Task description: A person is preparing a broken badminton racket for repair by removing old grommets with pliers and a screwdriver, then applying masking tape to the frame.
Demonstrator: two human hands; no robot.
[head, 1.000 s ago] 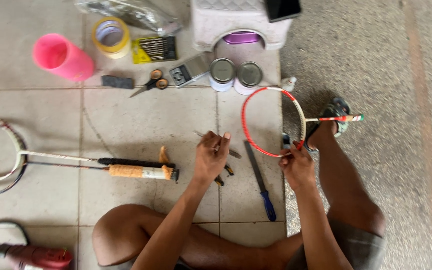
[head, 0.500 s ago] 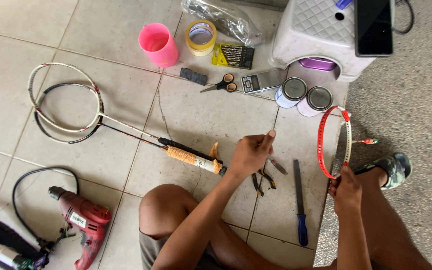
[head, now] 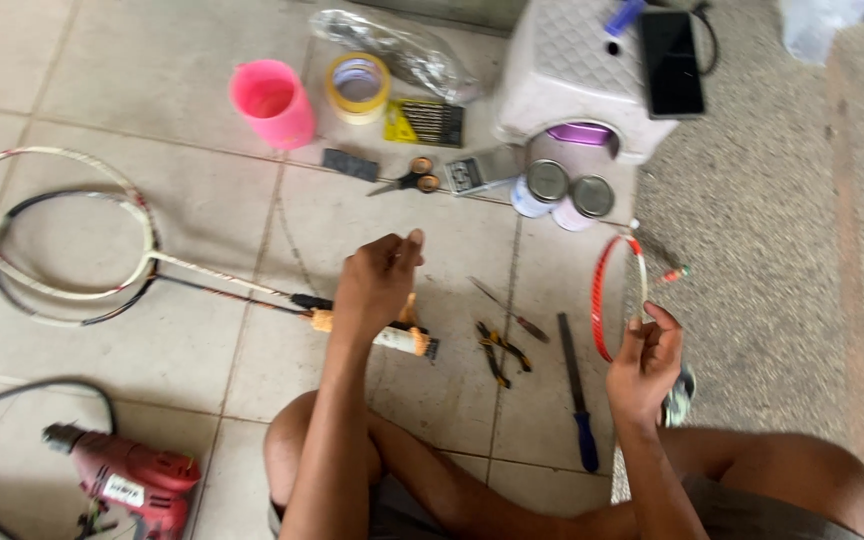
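Gripping red racket frame (head: 614,298) — right hand (head: 644,362).

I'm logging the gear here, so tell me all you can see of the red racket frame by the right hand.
The red racket frame is a thin oval hoop, seen nearly edge-on, with white patches near its top and no strings visible. It stands upright over the tiled floor, held at its lower edge by the right hand.

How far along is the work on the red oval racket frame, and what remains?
Done: very little shows. The red oval racket frame looks bare of strings. In hand: the right hand grips its rim and holds it on edge. The left hand is raised with fingertips pinched; any thread there is too thin to see. Left: probably most of it. The black-and-yellow pliers and blue-handled file lie on the tiled floor.
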